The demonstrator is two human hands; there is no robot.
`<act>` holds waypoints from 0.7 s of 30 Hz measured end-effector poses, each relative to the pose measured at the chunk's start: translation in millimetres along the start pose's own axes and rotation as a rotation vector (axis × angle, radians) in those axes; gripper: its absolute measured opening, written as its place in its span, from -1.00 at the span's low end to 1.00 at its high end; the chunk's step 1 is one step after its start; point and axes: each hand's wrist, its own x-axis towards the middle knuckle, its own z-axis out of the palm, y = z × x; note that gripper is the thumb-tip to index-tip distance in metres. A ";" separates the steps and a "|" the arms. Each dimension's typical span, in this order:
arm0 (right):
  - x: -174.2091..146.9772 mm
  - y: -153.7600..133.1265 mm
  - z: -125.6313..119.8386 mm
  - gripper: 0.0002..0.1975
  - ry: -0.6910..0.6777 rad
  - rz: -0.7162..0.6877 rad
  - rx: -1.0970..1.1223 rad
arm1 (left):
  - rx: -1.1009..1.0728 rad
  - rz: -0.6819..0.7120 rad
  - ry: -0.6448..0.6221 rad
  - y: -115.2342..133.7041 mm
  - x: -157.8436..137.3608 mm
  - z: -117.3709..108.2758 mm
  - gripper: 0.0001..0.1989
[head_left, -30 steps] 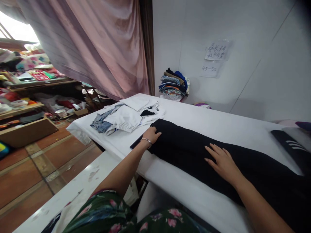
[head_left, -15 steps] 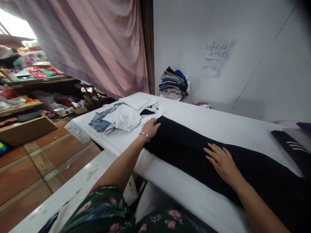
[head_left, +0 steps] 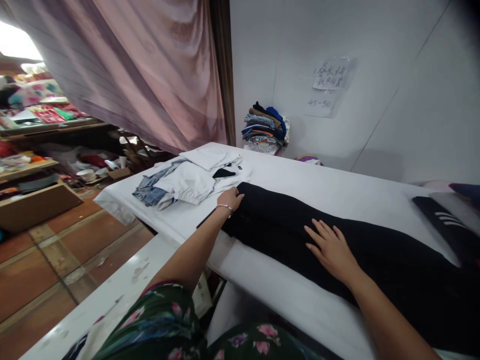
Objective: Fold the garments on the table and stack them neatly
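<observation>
Long black trousers (head_left: pixel 277 230) lie stretched lengthwise across the white-covered table (head_left: pixel 300 175), their right end running out of the frame. My left hand (head_left: pixel 230 199) is closed on the top corner at their left end, thumb and fingers pinching the cloth. Flat on the middle of the black fabric rests my right hand (head_left: pixel 332 250), its fingers spread. Just past my left hand is a loose heap of white clothes (head_left: pixel 191 180), with a grey-blue denim piece (head_left: pixel 152 187) at its left side.
A folded clothes stack (head_left: pixel 264 127) stands at the wall behind the table. On the right lies a dark garment with white stripes (head_left: pixel 442 220). A pink curtain (head_left: pixel 168 65) hangs at the back left. Nearer me is a lower white surface (head_left: pixel 123 285).
My right hand has slid slightly left over the black cloth. A thin black edge of fabric now shows left of my left wrist. The view has shifted a little.
</observation>
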 end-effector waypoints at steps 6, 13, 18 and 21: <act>1.8 -2.7 -2.2 -0.52 -0.012 0.014 0.031 | 0.002 -0.002 -0.086 -3.3 17.1 -4.4 -0.29; 2.7 -6.6 -25.1 -0.46 -0.157 0.069 0.202 | 0.003 0.001 -0.277 -10.8 45.9 1.0 -0.18; 0.5 10.3 -52.2 -0.38 -0.116 0.224 0.270 | 0.229 0.222 -0.040 19.6 37.1 -5.0 -0.25; -3.7 38.4 -62.7 -0.37 -0.068 0.334 0.185 | 0.232 0.440 0.037 45.7 22.2 0.3 -0.34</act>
